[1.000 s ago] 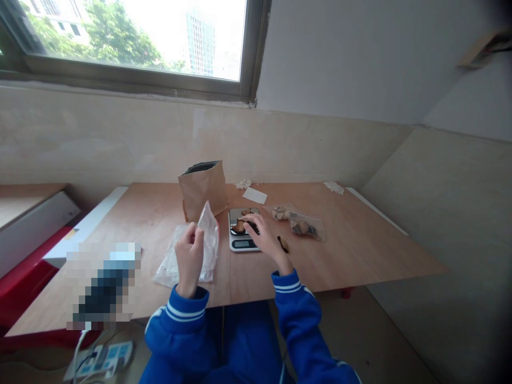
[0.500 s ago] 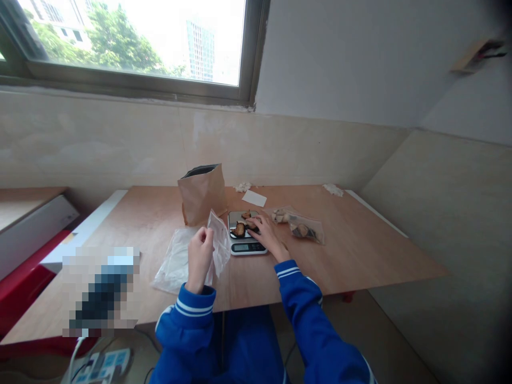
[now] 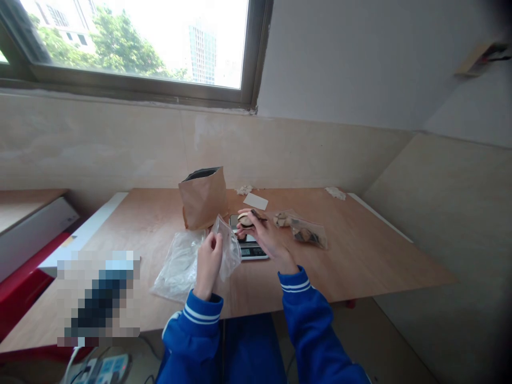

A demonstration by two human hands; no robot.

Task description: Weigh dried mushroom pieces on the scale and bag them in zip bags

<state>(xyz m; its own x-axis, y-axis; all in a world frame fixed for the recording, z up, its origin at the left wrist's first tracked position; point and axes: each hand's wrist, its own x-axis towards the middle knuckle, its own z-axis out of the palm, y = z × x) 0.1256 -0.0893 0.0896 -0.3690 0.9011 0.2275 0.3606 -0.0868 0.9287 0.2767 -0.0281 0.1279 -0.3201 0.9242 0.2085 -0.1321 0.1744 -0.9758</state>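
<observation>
My left hand is closed in a pinch on the edge of a clear plastic bag, which stands upright beside the kitchen scale. Over the scale's platform, my right hand grips dried mushrooms; a pale, dark-rimmed dried mushroom shows at its fingertips. Another brown piece is partly visible below the fingers; whether it touches the platform I cannot tell. The bag and right hand hide much of the scale.
An open brown paper bag stands behind the left hand. Flat clear plastic bags lie on the left. A white card lies behind the scale. Filled clear bags sit on its right. A pixelated patch covers the table's left front.
My right hand has closed on dried mushrooms and lifted them off the platform. My left hand has brought the clear bag rightward, closer to the scale.
</observation>
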